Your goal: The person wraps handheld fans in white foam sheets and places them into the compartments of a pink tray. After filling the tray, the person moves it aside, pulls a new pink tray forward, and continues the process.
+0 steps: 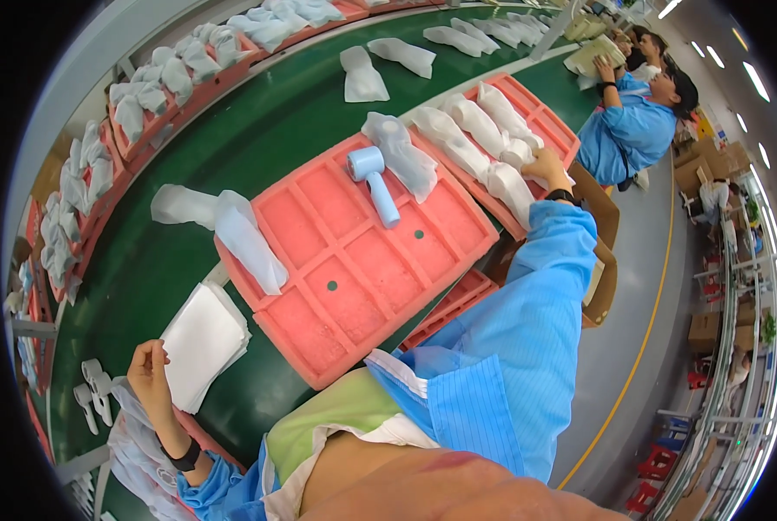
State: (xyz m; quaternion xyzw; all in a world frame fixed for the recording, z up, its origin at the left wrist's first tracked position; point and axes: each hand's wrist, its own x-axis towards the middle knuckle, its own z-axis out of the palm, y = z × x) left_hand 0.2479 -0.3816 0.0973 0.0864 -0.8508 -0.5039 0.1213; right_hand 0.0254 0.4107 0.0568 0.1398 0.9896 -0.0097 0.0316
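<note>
My left hand (150, 378) is at the left edge of a stack of flat white sheets (204, 343), its fingertips pinched at the stack's edge. Reaching into the right-hand pink tray (562, 130), my right hand (546, 169) closes on a white-wrapped item (512, 191) that lies among several others. In the middle pink tray (336, 286) lies a bare light-blue hair dryer (375, 187), head toward the far side. Beside it a wrapped item (401, 156) rests over the tray's far edge. Another wrapped item (248, 243) hangs across the tray's left edge.
Along the far side of the green table (310, 113) stand pink trays (163, 122) with wrapped items. Loose wrapped items (401, 56) lie beyond the middle tray. White appliances (93, 395) lie at left. A cardboard box (601, 278) stands to my right. A co-worker (632, 130) works far right.
</note>
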